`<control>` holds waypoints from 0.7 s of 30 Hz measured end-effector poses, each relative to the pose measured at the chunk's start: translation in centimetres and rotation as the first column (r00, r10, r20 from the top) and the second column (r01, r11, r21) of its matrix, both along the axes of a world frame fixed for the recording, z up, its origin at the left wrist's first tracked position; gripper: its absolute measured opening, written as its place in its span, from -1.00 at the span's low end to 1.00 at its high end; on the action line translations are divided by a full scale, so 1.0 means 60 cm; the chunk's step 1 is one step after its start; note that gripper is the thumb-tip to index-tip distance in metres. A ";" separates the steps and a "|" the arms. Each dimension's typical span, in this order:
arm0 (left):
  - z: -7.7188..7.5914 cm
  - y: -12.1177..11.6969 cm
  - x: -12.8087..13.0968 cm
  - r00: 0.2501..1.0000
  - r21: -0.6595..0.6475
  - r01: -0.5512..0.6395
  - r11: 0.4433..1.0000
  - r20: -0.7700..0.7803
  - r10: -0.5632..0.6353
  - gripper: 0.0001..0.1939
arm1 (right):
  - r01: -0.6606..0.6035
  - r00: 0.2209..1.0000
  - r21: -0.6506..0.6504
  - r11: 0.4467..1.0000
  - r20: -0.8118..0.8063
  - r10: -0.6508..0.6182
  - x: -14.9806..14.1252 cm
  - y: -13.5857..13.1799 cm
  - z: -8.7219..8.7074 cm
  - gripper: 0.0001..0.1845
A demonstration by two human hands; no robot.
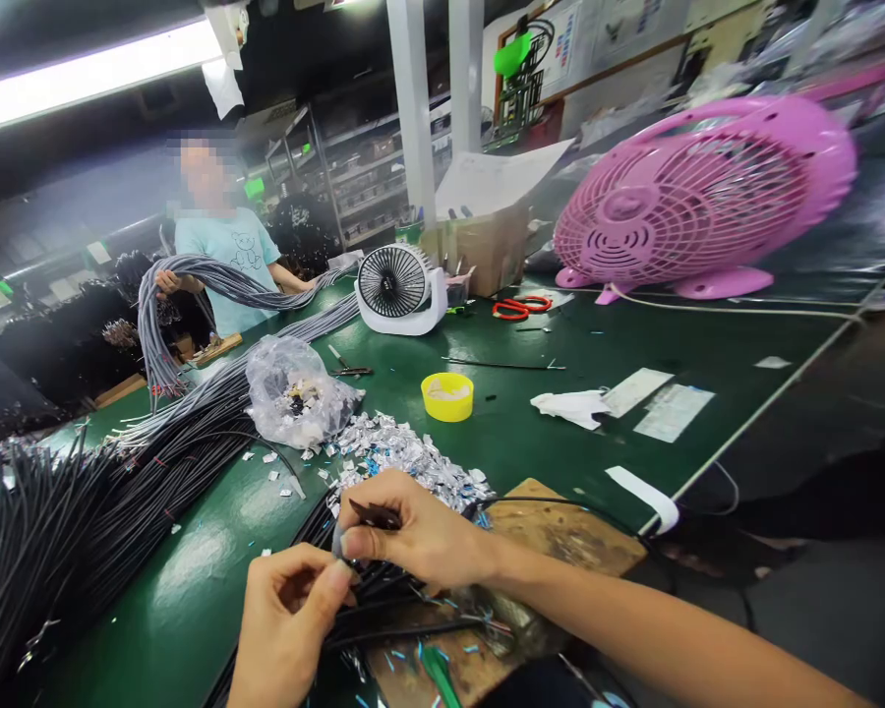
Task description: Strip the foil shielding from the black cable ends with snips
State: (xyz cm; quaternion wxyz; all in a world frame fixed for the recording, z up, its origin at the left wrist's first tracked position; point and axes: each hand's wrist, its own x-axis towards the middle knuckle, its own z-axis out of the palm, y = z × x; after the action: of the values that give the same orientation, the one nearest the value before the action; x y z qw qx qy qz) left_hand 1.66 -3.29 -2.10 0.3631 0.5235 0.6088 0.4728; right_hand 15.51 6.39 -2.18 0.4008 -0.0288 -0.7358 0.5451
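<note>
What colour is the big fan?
The big fan is pink, and it shows best in the head view.

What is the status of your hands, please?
Left hand, right hand: fingertips meeting at small grey piece. Dark tool also in right hand. Black cables below. Silver scraps beyond.

Between the hands, a small pinched item, mostly hidden by fingertips
</note>
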 end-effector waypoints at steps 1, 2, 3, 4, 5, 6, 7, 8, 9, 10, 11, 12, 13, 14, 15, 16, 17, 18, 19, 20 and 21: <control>-0.001 0.000 -0.002 0.999 -0.016 0.015 1.000 0.030 -0.015 -0.61 | -0.020 1.000 -0.008 1.000 -0.002 0.020 0.000 -0.001 0.002 -0.84; -0.001 0.000 -0.003 0.998 -0.029 0.027 0.999 0.058 -0.025 -0.61 | -0.022 1.000 -0.005 1.000 -0.001 0.022 0.000 -0.002 0.003 -0.84; -0.002 0.000 -0.003 0.996 -0.042 0.036 0.998 0.084 -0.033 -0.59 | -0.011 1.000 0.003 1.000 0.003 0.011 0.000 -0.003 0.005 -0.85; -0.001 0.001 -0.004 0.993 -0.056 0.046 0.997 0.108 -0.040 -0.57 | 0.001 1.000 0.010 1.000 0.006 -0.001 0.000 -0.005 0.006 -0.84; 0.000 0.002 -0.003 0.990 -0.070 0.059 0.996 0.130 -0.050 -0.55 | 0.015 1.000 0.016 1.000 0.010 -0.015 0.000 -0.006 0.007 -0.84; 0.001 0.003 -0.003 0.987 -0.082 0.073 0.994 0.149 -0.060 -0.53 | 0.028 1.000 0.021 0.999 0.013 -0.028 0.000 -0.007 0.008 -0.83; 0.003 0.004 -0.002 0.984 -0.090 0.085 0.992 0.165 -0.069 -0.51 | 0.038 0.999 0.024 0.999 0.013 -0.038 0.001 -0.008 0.009 -0.83; 0.005 0.004 -0.001 0.981 -0.093 0.093 0.991 0.177 -0.075 -0.48 | 0.044 0.999 0.025 0.999 0.012 -0.044 0.001 -0.009 0.010 -0.83; 0.007 0.005 0.000 0.980 -0.090 0.096 0.991 0.184 -0.078 -0.46 | 0.046 0.999 0.026 0.999 0.011 -0.046 0.002 -0.010 0.010 -0.83; 0.008 0.005 0.001 0.979 -0.084 0.095 0.992 0.187 -0.078 -0.44 | 0.047 0.999 0.025 0.999 0.011 -0.047 0.002 -0.010 0.011 -0.83; 0.009 0.005 0.002 0.980 -0.075 0.091 0.993 0.183 -0.076 -0.45 | 0.043 0.999 0.026 0.999 0.014 -0.044 0.002 -0.011 0.011 -0.83; 0.010 0.004 0.003 0.982 -0.065 0.084 0.994 0.175 -0.071 -0.49 | 0.041 0.999 0.028 0.999 0.020 -0.042 0.003 -0.011 0.011 -0.83; 0.010 0.003 0.003 0.984 -0.054 0.075 0.996 0.163 -0.066 -0.53 | 0.044 0.999 0.031 0.999 0.029 -0.045 0.003 -0.012 0.010 -0.81; 0.010 0.002 0.004 0.987 -0.043 0.065 0.997 0.150 -0.058 -0.57 | 0.052 0.998 0.034 0.998 0.041 -0.054 0.003 -0.012 0.010 -0.78; 0.009 0.001 0.004 0.989 -0.032 0.054 0.998 0.138 -0.050 -0.59 | 0.064 0.997 0.030 0.997 0.049 -0.066 0.002 -0.012 0.010 -0.74; 0.008 0.000 0.004 0.991 -0.022 0.044 0.999 0.128 -0.041 -0.60 | 0.077 0.995 0.023 0.997 0.055 -0.078 0.002 -0.011 0.011 -0.68; 0.007 -0.001 0.004 0.992 -0.014 0.037 0.999 0.120 -0.035 -0.62 | 0.082 0.995 0.015 0.997 0.057 -0.083 0.002 -0.011 0.012 -0.62; 0.007 -0.002 0.004 0.993 -0.008 0.032 0.999 0.114 -0.031 -0.64 | 0.078 0.995 0.006 0.997 0.057 -0.078 0.001 -0.010 0.013 -0.56; 0.006 -0.003 0.004 0.994 -0.001 0.027 1.000 0.107 -0.027 -0.65 | 0.062 0.997 -0.003 0.998 0.056 -0.062 0.001 -0.009 0.015 -0.51; 0.006 -0.004 0.004 0.995 0.005 0.022 1.000 0.097 -0.022 -0.66 | 0.043 0.998 -0.010 0.999 0.054 -0.042 0.000 -0.008 0.017 -0.47; 0.006 -0.004 0.003 0.996 0.012 0.013 1.000 0.086 -0.014 -0.67 | 0.031 0.998 -0.022 0.999 0.053 -0.030 0.000 -0.007 0.019 -0.44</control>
State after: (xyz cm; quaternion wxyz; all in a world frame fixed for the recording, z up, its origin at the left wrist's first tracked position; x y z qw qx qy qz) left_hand 1.83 -3.55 -1.76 0.3892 0.5088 0.5863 0.4959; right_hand 15.50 5.96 -1.05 0.3893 -0.0588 -0.7393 0.5462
